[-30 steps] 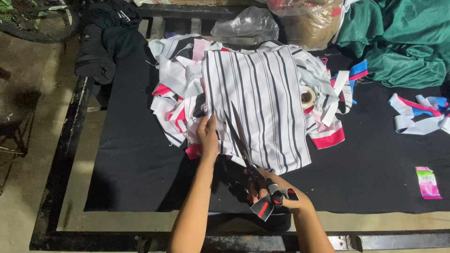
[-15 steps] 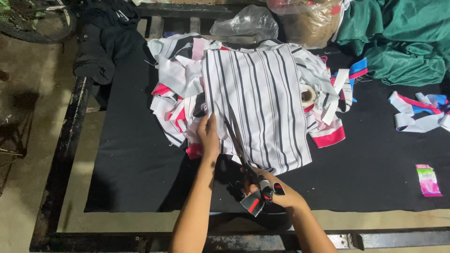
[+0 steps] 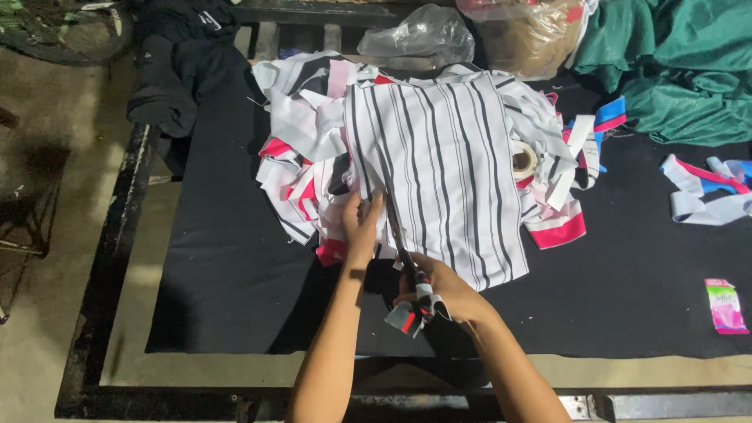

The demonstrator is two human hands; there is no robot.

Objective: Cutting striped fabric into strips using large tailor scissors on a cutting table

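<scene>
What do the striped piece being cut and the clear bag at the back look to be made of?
Striped piece: thin woven or knit fabric, matte, lying limp and flat; fibre unclear. Clear bag: thin plastic film, crinkled and glossy with highlights.

A small flat sachet (image 3: 725, 306) lies on the black cloth (image 3: 235, 258) covering the desk, far out at the right edge and well apart from everything else. It is rectangular, mostly pink with a green band across its upper part and pale print that is too small to make out. At the far edge of the desk a crumpled clear plastic bag (image 3: 423, 33) sits just behind the heap of cut fabric. Beside it, to the right, a larger translucent plastic bag (image 3: 533, 35) bulges with brownish contents, a bit of red showing near its top. No signs or screens are in sight.
</scene>
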